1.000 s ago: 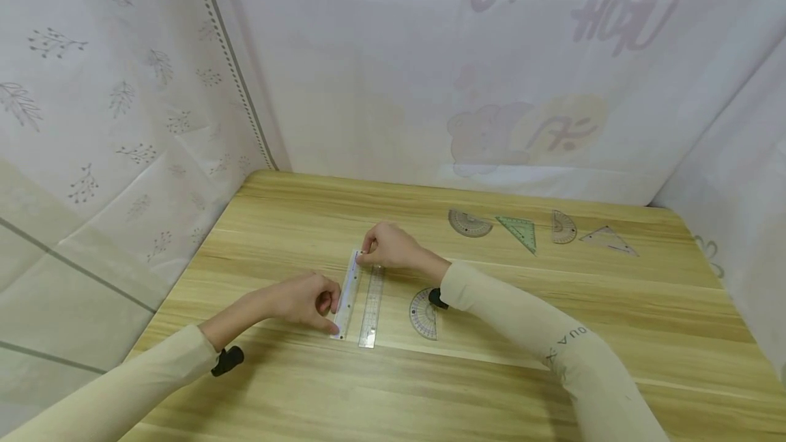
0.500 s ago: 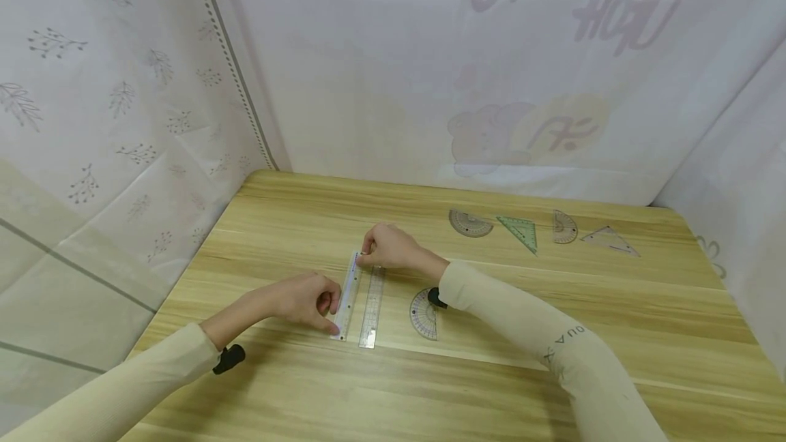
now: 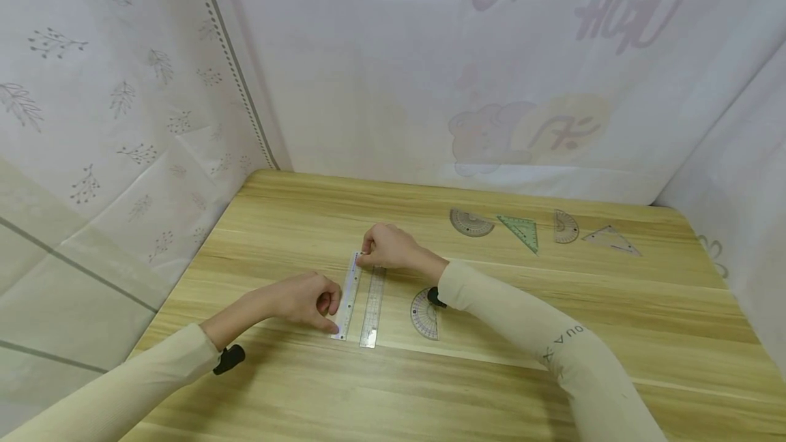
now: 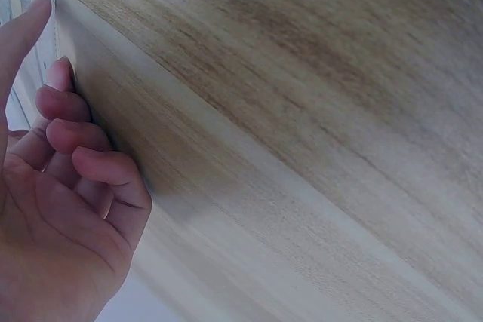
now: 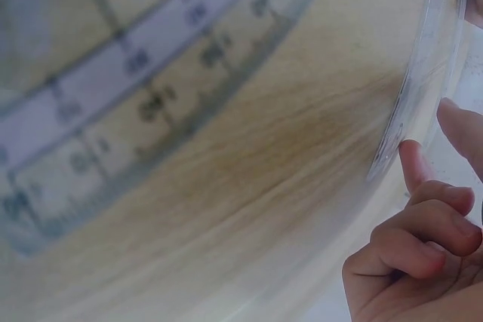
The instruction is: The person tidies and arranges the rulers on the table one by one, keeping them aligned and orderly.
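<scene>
A narrow clear ruler with a pale lilac strip [image 3: 351, 294] lies slanted on the wooden table. My left hand [image 3: 303, 300] is at its near end, thumb touching the ruler and the other fingers loosely bent beside its left edge. At the far end, the thumb and index finger of my right hand [image 3: 393, 247] touch the ruler; a gap shows between those fingertips in the right wrist view. A second clear ruler [image 3: 371, 311] lies just to the right, its far end close under my right hand. Beneath my right wrist sits a clear protractor [image 3: 423, 315], partly covered.
Toward the back right lie a grey protractor [image 3: 471, 223], a green set square [image 3: 522, 231], another clear protractor [image 3: 564, 227] and a clear set square [image 3: 612, 240]. Patterned cloth [image 3: 393, 87] hangs behind the wooden table [image 3: 393, 398] and at its sides.
</scene>
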